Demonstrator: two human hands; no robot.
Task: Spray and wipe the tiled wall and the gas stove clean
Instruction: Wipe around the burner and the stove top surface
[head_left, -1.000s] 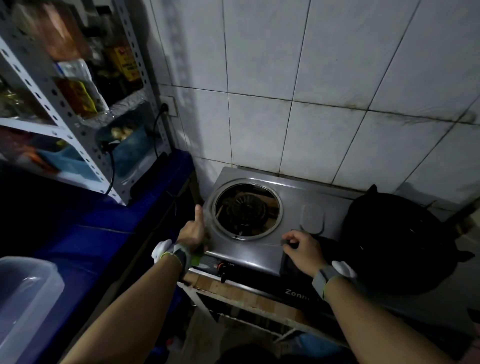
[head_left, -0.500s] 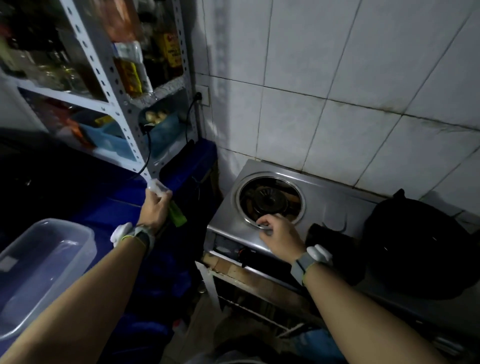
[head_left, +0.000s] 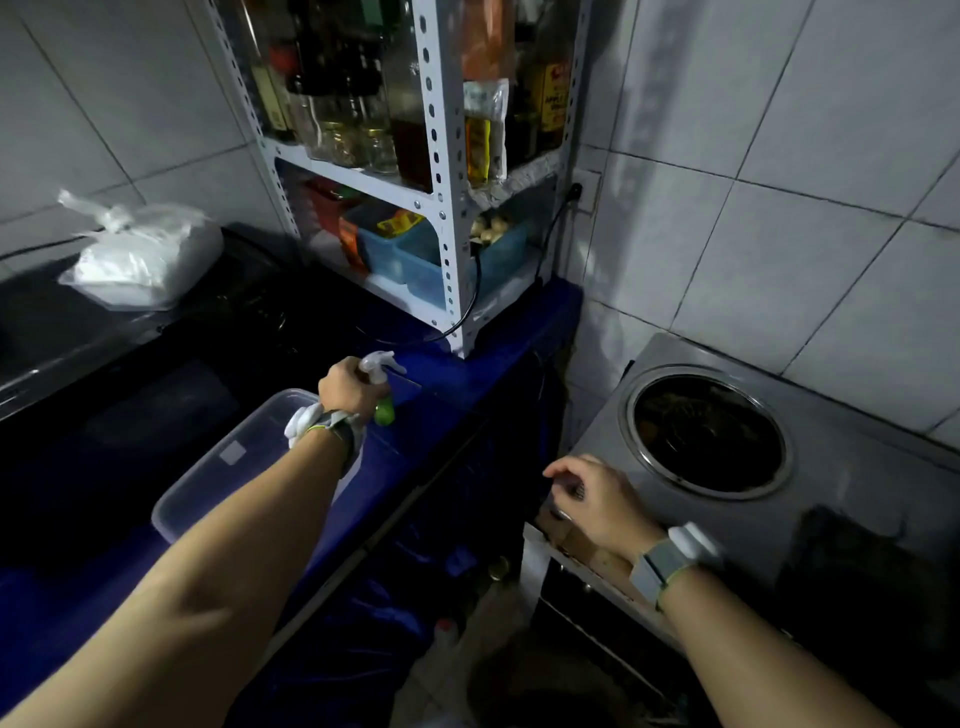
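Observation:
My left hand (head_left: 347, 387) grips a spray bottle (head_left: 383, 410) with a white trigger head and a green body, held over the blue counter (head_left: 483, 364), left of the stove. The steel gas stove (head_left: 841, 415) stands at the right with its round burner well (head_left: 707, 430) open. My right hand (head_left: 602, 501) rests on the stove's front left corner, fingers curled over what looks like a small grey pad (head_left: 571, 491). The white tiled wall (head_left: 779, 171) rises behind the stove.
A white metal rack (head_left: 441, 218) full of bottles and tubs stands on the counter by the wall corner, a black cable (head_left: 470, 306) hanging from it. A clear plastic container (head_left: 228, 462) lies under my left forearm. A white plastic bag (head_left: 140, 257) sits far left. Something dark (head_left: 857, 571) lies on the stove's right.
My left hand has carried the spray bottle from the stove's edge leftward over the blue counter. My right hand has slid from the stove top to the front left corner. The view has swung left.

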